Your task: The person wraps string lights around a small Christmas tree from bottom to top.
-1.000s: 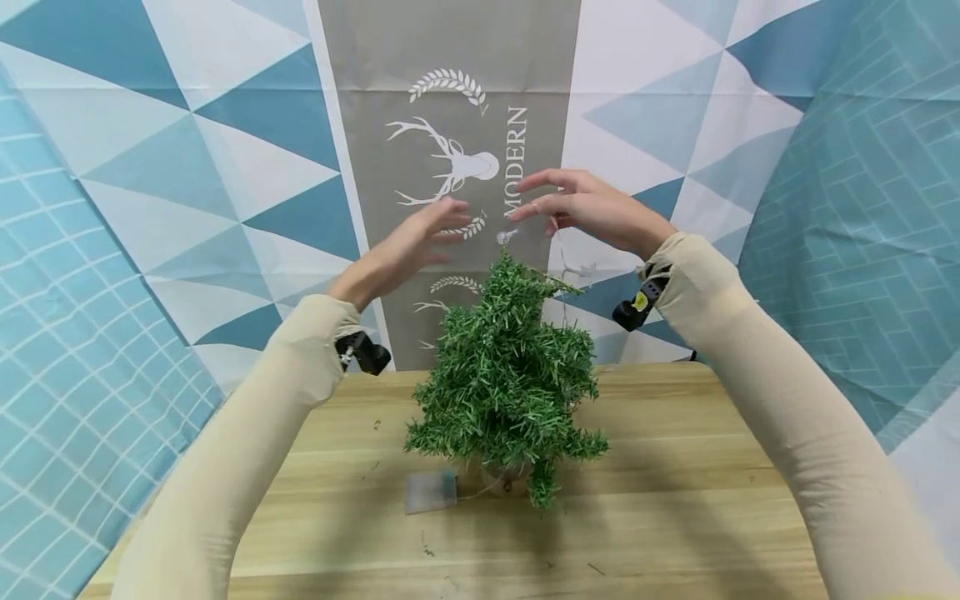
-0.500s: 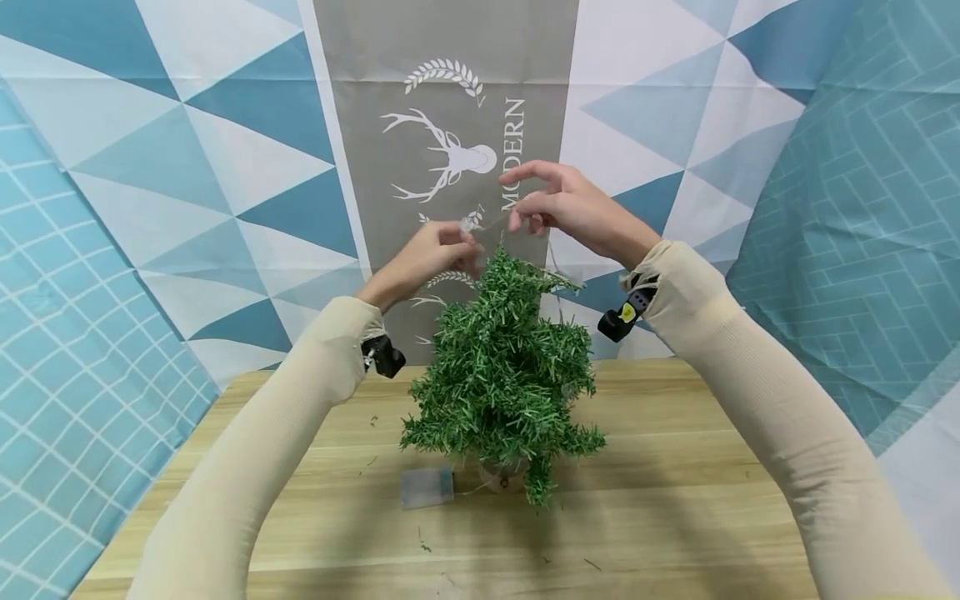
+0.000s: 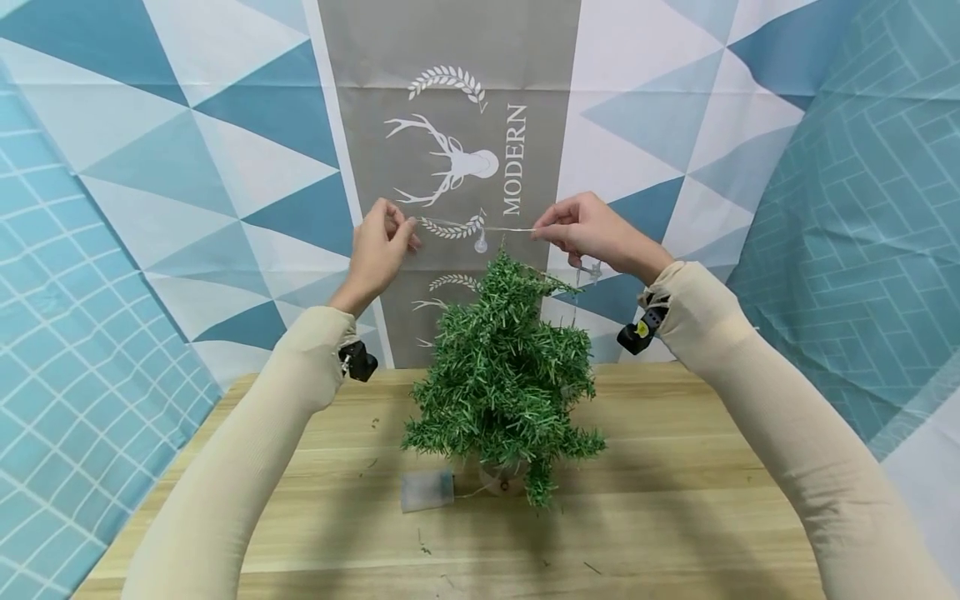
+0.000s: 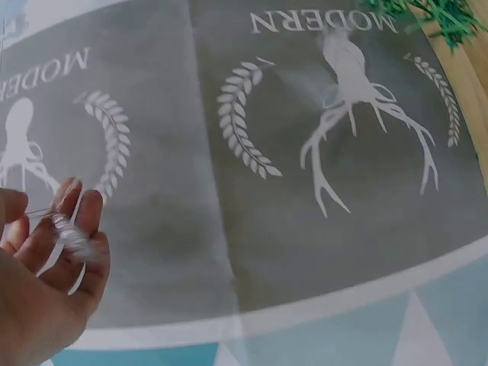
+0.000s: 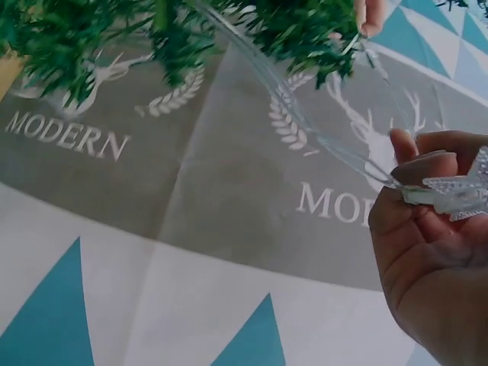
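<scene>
A string of clear fairy lights [image 3: 512, 229] is stretched between both hands, just above the tip of a small green artificial Christmas tree [image 3: 510, 375]. My left hand [image 3: 379, 250] pinches one part of the strand, left of the tree. In the left wrist view, a blurred clear ornament [image 4: 72, 238] hangs by the fingers. My right hand [image 3: 592, 233] pinches the strand on the tree's right, with a clear star [image 5: 467, 187] by its palm. A round clear bulb [image 3: 481, 242] dangles mid-strand. More wire [image 5: 305, 126] runs from the right hand to the branches.
The tree stands in a pale pot [image 3: 498, 479] on a wooden table [image 3: 660, 517]. Left of the pot lies a translucent box [image 3: 427, 490] joined by a thin wire. Green needle scraps lie near the front. A patterned cloth [image 3: 450, 50] hangs behind.
My left hand, loose a second ago, took hold of the strand near the treetop and has drawn it left. My right hand has shifted slightly right and down, leaving the strand stretched between them.
</scene>
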`<move>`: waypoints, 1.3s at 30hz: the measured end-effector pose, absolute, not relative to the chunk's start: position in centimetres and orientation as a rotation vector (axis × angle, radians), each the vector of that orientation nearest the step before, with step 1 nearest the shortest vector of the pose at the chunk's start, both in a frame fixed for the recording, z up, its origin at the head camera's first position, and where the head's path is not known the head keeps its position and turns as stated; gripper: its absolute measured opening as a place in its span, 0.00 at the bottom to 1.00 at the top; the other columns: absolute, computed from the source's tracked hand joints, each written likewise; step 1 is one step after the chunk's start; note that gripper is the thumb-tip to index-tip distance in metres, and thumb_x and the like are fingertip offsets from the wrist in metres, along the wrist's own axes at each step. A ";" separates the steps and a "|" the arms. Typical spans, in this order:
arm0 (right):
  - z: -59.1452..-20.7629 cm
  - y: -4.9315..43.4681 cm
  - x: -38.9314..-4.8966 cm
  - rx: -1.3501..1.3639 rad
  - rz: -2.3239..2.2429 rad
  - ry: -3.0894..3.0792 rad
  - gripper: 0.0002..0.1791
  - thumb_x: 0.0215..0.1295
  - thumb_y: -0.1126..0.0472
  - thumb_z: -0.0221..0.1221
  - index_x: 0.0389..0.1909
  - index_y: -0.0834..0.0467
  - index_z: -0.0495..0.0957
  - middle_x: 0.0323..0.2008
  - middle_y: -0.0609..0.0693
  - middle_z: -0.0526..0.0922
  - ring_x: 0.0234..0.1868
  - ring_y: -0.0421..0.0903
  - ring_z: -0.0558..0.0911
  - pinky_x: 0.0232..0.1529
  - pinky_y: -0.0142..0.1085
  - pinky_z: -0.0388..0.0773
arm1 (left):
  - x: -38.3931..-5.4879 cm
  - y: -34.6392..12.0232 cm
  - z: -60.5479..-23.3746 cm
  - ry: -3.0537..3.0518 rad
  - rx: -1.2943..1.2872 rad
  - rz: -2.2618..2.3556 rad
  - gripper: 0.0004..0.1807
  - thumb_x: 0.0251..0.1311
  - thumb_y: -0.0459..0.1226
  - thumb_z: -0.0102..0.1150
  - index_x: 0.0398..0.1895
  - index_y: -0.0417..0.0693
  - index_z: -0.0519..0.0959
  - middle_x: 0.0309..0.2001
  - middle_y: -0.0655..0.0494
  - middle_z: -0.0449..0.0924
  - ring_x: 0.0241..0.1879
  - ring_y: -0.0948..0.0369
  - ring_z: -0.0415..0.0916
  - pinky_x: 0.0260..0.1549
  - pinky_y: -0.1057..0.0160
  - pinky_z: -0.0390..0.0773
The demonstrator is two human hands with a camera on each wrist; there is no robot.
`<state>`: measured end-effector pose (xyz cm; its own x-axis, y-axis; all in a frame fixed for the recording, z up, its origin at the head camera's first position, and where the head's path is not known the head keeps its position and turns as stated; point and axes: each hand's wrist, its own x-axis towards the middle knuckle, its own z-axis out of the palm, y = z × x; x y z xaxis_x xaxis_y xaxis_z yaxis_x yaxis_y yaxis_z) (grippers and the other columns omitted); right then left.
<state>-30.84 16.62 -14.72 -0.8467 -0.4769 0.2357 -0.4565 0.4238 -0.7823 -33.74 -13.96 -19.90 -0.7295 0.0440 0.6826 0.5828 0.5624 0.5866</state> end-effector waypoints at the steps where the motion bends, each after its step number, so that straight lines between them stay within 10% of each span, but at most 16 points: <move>1: -14.9 16.8 -30.9 -0.878 -1.399 2.666 0.11 0.62 0.55 0.55 0.38 0.58 0.78 0.17 0.55 0.69 0.11 0.44 0.66 0.14 0.39 0.71 | -33.8 -14.3 -20.0 -2.177 -0.470 -1.115 0.10 0.63 0.42 0.47 0.33 0.44 0.67 0.25 0.49 0.80 0.25 0.56 0.77 0.24 0.66 0.70; 14: -16.4 17.6 -30.9 -0.835 -1.358 2.848 0.12 0.66 0.52 0.48 0.39 0.57 0.70 0.28 0.60 0.72 0.26 0.56 0.77 0.27 0.43 0.79 | -33.3 -17.0 -20.6 -2.229 -0.402 -1.117 0.17 0.58 0.52 0.52 0.30 0.48 0.70 0.19 0.49 0.76 0.18 0.55 0.74 0.25 0.65 0.71; 39: -21.4 22.1 -32.3 -0.565 -1.228 2.754 0.13 0.68 0.53 0.43 0.40 0.61 0.66 0.22 0.58 0.70 0.16 0.49 0.67 0.17 0.41 0.69 | -31.4 -12.8 -20.8 -2.383 -0.545 -0.273 0.16 0.61 0.47 0.49 0.19 0.49 0.67 0.13 0.55 0.67 0.14 0.56 0.66 0.13 0.58 0.67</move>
